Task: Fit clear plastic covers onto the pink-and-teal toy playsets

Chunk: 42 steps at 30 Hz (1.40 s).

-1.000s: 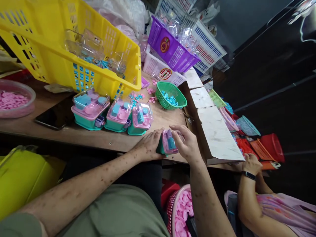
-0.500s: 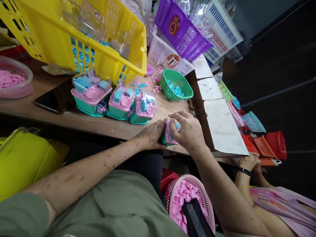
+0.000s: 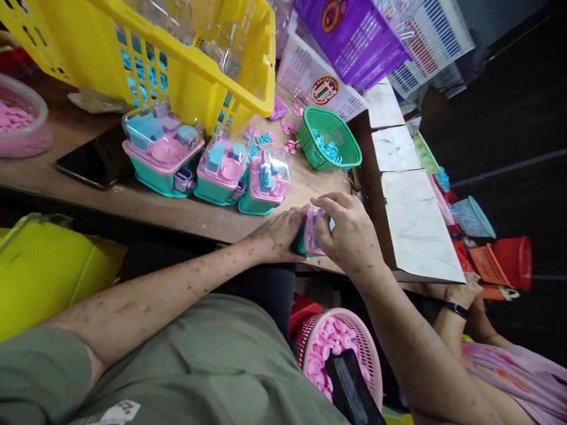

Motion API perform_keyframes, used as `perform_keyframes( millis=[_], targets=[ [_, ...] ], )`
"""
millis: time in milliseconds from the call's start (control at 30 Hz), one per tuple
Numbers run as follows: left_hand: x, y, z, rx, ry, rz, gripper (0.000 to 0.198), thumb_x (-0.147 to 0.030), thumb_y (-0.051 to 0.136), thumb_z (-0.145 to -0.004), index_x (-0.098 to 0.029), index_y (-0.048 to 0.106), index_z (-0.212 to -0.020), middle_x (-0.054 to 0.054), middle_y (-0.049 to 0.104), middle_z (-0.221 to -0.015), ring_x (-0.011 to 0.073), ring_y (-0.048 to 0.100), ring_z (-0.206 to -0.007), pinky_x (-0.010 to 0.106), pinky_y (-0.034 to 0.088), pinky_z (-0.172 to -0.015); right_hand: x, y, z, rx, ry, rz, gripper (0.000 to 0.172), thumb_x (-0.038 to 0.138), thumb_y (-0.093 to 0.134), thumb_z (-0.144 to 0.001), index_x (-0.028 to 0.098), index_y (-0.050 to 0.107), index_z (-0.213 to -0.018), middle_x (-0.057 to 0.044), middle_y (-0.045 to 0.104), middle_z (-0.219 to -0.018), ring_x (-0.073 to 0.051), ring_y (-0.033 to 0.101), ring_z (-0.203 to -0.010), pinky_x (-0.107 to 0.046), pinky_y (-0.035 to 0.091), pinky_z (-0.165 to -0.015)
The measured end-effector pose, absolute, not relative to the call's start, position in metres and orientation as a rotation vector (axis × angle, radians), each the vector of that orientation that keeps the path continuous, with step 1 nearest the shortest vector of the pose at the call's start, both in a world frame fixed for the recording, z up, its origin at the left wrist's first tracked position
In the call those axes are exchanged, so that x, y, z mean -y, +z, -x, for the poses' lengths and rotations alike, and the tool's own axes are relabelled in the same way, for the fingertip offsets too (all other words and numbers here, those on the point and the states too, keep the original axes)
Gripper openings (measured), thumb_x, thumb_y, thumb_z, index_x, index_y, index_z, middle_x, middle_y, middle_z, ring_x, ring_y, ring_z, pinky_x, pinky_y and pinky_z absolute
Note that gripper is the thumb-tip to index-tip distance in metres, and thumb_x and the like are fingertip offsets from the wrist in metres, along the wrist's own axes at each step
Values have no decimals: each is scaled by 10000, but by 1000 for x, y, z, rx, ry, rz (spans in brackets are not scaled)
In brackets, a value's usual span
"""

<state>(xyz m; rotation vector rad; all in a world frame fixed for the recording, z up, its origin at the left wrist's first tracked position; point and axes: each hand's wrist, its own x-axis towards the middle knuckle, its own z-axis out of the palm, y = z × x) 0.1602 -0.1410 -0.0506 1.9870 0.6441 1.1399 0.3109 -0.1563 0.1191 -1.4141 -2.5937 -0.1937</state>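
At the table's front edge, my left hand (image 3: 283, 237) is wrapped round the left side of a small toy box (image 3: 313, 237) with a turquoise base and a pink upper part. My right hand (image 3: 352, 233) reaches over the same toy box from the right, its fingers bent down on the top and hiding much of it. To the left stand three similar boxes under clear covers: a large one (image 3: 166, 147), a middle one (image 3: 221, 168) and a right one (image 3: 267, 180). Light blue blocks and pink pieces show through their covers.
Behind the boxes stands a yellow crate (image 3: 248, 97). A green basket (image 3: 316, 150) holds blue pieces. An open carton (image 3: 420, 230) borders the right side. A phone (image 3: 95, 162) lies at left. Below is a pink basket (image 3: 374, 354). Another person's hand (image 3: 463, 289) shows at right.
The view has shifted, so the tabletop things at the right appear further right and slightly higher. Both hands stay on the toy box, with only slight finger movement.
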Motion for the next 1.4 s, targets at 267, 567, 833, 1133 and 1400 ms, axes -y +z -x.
perform_keyframes(
  millis=[267,567,833,1133,1400],
  targets=[
    [142,-49,-162,-649,1161,-1976,1264,-342,1018,-759,-220,265,-1768,250,480,-1789,458,486,-1695,677,445,-1395,162,111,-308,2570,-333,1444,365,210,606,-1007,160,819,-1300,-194,769,-1280,-417,667,-1147,-605,581,-1061],
    [139,-50,-165,-621,1189,-1931,1210,-325,1017,-727,-188,358,-1732,258,509,-1767,480,511,-1672,689,469,-1377,165,107,-305,2546,-405,1480,296,199,613,-1022,213,797,-1254,-168,754,-1277,-397,655,-1123,-589,574,-1056],
    [139,-50,-165,-684,1152,-1934,1338,-410,1051,-703,-170,269,-1762,300,461,-1798,496,505,-1687,693,463,-1381,162,103,-323,2415,-68,1527,354,243,483,-1052,205,738,-1295,-170,784,-1318,-385,709,-1270,-578,574,-1162],
    [144,-50,-162,-705,1147,-1923,1279,-507,1079,-728,-197,339,-1723,272,530,-1748,493,559,-1643,659,491,-1362,140,119,-360,2246,521,1490,537,724,595,-1151,276,802,-1364,-123,784,-1494,-337,714,-1437,-549,537,-1286],
    [146,-39,-157,-751,1068,-1972,1260,-537,1058,-768,-182,313,-1721,290,558,-1715,503,586,-1609,681,486,-1352,77,122,-321,2483,499,1719,533,521,421,-1256,199,747,-1528,-131,852,-1263,-286,813,-1165,-484,606,-1158]
  ],
)
